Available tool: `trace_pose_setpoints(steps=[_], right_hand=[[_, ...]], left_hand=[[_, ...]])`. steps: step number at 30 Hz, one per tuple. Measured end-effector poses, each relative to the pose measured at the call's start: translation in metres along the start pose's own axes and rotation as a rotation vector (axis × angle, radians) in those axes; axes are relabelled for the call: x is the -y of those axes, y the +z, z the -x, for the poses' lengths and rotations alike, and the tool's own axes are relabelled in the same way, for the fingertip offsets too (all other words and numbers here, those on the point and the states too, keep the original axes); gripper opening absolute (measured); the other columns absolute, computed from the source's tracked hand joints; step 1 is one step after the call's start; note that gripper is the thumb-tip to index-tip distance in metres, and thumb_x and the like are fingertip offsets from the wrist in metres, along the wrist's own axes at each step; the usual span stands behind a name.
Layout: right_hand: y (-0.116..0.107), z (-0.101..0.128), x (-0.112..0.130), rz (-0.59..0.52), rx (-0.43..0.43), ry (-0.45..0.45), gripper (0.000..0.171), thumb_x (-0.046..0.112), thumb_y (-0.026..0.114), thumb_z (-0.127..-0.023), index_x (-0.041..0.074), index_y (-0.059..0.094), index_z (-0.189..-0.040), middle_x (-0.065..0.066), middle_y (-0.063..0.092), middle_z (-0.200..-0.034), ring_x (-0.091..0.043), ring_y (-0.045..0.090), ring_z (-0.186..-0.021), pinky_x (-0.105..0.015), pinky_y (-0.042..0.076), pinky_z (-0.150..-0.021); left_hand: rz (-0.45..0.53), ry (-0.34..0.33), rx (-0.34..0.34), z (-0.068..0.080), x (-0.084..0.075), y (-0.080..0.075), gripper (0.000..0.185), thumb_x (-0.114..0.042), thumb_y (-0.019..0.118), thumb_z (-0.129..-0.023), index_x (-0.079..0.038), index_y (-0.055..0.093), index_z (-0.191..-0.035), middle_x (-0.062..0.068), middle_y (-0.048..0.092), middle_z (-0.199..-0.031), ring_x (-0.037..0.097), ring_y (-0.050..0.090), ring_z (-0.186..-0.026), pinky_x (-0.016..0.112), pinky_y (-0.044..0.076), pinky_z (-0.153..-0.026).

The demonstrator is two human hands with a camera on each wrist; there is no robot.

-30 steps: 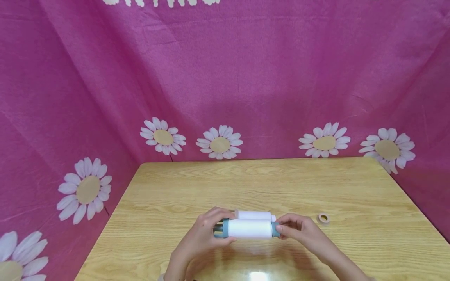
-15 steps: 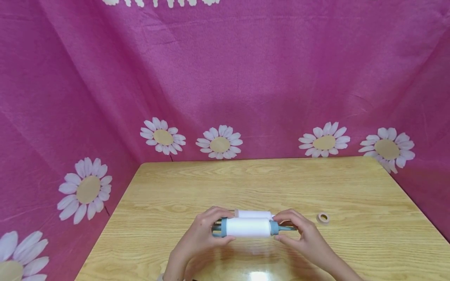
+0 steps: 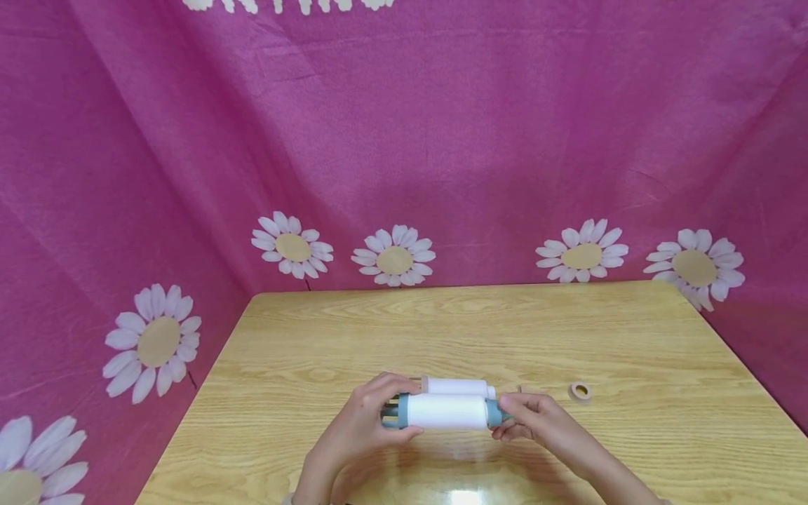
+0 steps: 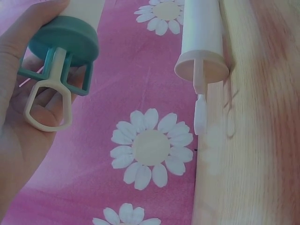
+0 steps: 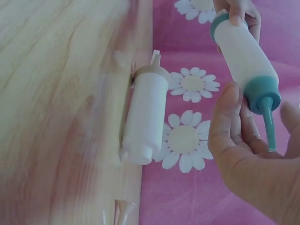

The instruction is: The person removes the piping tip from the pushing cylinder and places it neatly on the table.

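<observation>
A white tube (image 3: 447, 411) with teal end caps is held level just above the wooden table (image 3: 442, 322). My left hand (image 3: 398, 411) grips its left end, where a cream plunger loop (image 4: 47, 105) sticks out of the teal cap (image 4: 70, 40). My right hand (image 3: 506, 415) pinches the right end, its thumb (image 5: 227, 117) against the teal cap beside the thin teal nozzle (image 5: 268, 124). A second white tube (image 3: 457, 386) with pale caps lies on the table just behind, also seen as the second tube (image 5: 145, 117) in the right wrist view.
A small beige ring (image 3: 579, 391) lies on the table to the right of my hands. Pink cloth with white daisies (image 3: 394, 256) walls the table at the back and both sides. A small pale nozzle piece (image 5: 124, 211) lies near the second tube.
My right hand slid out along the nozzle half a second ago and has come back, closing on the teal right end. The left hand and tube stay almost still.
</observation>
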State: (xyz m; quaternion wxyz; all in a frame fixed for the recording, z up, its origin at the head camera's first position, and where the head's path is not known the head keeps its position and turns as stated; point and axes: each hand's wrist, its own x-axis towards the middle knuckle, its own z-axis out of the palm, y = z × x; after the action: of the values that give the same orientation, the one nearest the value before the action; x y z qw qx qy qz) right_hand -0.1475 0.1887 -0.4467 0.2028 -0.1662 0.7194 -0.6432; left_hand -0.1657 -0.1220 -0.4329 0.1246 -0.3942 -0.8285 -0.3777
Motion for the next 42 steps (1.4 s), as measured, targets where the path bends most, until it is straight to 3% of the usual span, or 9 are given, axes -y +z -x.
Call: trace_pose_setpoints(steps=[5, 8, 15, 18, 20, 23, 27, 33, 42], right_hand=[[0.001, 0.002, 0.003, 0.113, -0.075, 0.000, 0.035, 0.021, 0.056, -0.099, -0.007, 0.060, -0.119, -0.004, 0.068, -0.106, -0.008, 0.066, -0.092, -0.028, 0.058, -0.083], [0.004, 0.002, 0.003, 0.186, -0.137, -0.055, 0.033, 0.021, 0.065, -0.094, 0.000, 0.062, -0.120, -0.001, 0.067, -0.111, -0.003, 0.064, -0.097, -0.023, 0.057, -0.083], [0.017, 0.001, -0.001, 0.440, -0.295, -0.492, 0.036, 0.005, 0.076, -0.081, 0.011, 0.065, -0.115, 0.000, 0.066, -0.108, 0.005, 0.061, -0.100, -0.016, 0.057, -0.084], [0.019, 0.002, -0.003, 0.494, -0.328, -0.566, 0.043, 0.002, 0.078, -0.078, 0.007, 0.063, -0.118, -0.006, 0.065, -0.111, 0.005, 0.060, -0.103, -0.016, 0.056, -0.085], [0.019, 0.002, -0.003, 0.440, -0.310, -0.511, 0.041, 0.001, 0.073, -0.083, 0.001, 0.059, -0.122, -0.014, 0.063, -0.115, 0.004, 0.059, -0.107, -0.018, 0.056, -0.087], [0.017, 0.003, -0.001, 0.269, -0.268, -0.275, 0.032, 0.012, 0.057, -0.098, -0.004, 0.056, -0.126, -0.020, 0.061, -0.122, 0.004, 0.059, -0.109, -0.019, 0.055, -0.090], [0.011, 0.002, 0.002, 0.067, -0.211, -0.021, 0.045, 0.026, 0.040, -0.106, -0.012, 0.056, -0.124, -0.015, 0.066, -0.113, -0.003, 0.066, -0.096, -0.024, 0.058, -0.087], [0.008, 0.002, 0.003, 0.055, -0.127, 0.010, 0.038, 0.022, 0.054, -0.101, -0.014, 0.059, -0.114, 0.000, 0.069, -0.090, -0.010, 0.067, -0.081, -0.031, 0.060, -0.076], [0.013, 0.006, 0.006, 0.180, -0.201, -0.086, 0.033, 0.017, 0.069, -0.091, 0.001, 0.062, -0.118, -0.020, 0.062, -0.120, -0.003, 0.064, -0.098, -0.024, 0.060, -0.076]], left_hand=[[-0.004, 0.018, -0.006, 0.000, 0.002, 0.001, 0.044, -0.018, 0.087, -0.072, -0.012, 0.067, -0.110, 0.006, 0.071, -0.115, 0.018, 0.067, -0.102, 0.034, 0.061, -0.079], [-0.014, 0.023, -0.013, 0.000, 0.002, 0.002, 0.044, -0.018, 0.087, -0.071, -0.012, 0.067, -0.109, 0.005, 0.071, -0.114, 0.018, 0.067, -0.102, 0.031, 0.061, -0.081], [-0.025, 0.023, -0.021, 0.001, 0.004, 0.001, 0.044, -0.017, 0.088, -0.070, -0.011, 0.067, -0.109, 0.008, 0.072, -0.113, 0.018, 0.068, -0.103, 0.027, 0.059, -0.084], [-0.023, 0.020, -0.023, 0.001, 0.004, 0.001, 0.044, -0.018, 0.088, -0.070, -0.011, 0.068, -0.109, 0.007, 0.072, -0.113, 0.018, 0.068, -0.102, 0.027, 0.060, -0.084], [-0.021, 0.017, -0.024, 0.001, 0.003, 0.001, 0.044, -0.018, 0.088, -0.070, -0.012, 0.067, -0.109, 0.007, 0.072, -0.113, 0.018, 0.068, -0.102, 0.027, 0.059, -0.084], [-0.017, 0.021, -0.026, 0.000, 0.003, 0.001, 0.044, -0.018, 0.088, -0.070, -0.011, 0.067, -0.109, 0.008, 0.072, -0.113, 0.018, 0.068, -0.102, 0.026, 0.059, -0.083], [-0.020, 0.027, -0.025, 0.000, 0.002, 0.001, 0.044, -0.017, 0.088, -0.070, -0.011, 0.068, -0.109, 0.008, 0.072, -0.113, 0.018, 0.068, -0.102, 0.026, 0.059, -0.084], [-0.017, 0.009, -0.012, 0.001, 0.001, 0.001, 0.044, -0.017, 0.088, -0.070, -0.013, 0.067, -0.109, 0.005, 0.071, -0.115, 0.017, 0.067, -0.101, 0.027, 0.059, -0.084], [-0.011, -0.020, -0.004, 0.003, 0.001, 0.000, 0.043, -0.020, 0.087, -0.072, -0.014, 0.067, -0.110, 0.006, 0.071, -0.115, 0.017, 0.067, -0.102, 0.028, 0.060, -0.084]])
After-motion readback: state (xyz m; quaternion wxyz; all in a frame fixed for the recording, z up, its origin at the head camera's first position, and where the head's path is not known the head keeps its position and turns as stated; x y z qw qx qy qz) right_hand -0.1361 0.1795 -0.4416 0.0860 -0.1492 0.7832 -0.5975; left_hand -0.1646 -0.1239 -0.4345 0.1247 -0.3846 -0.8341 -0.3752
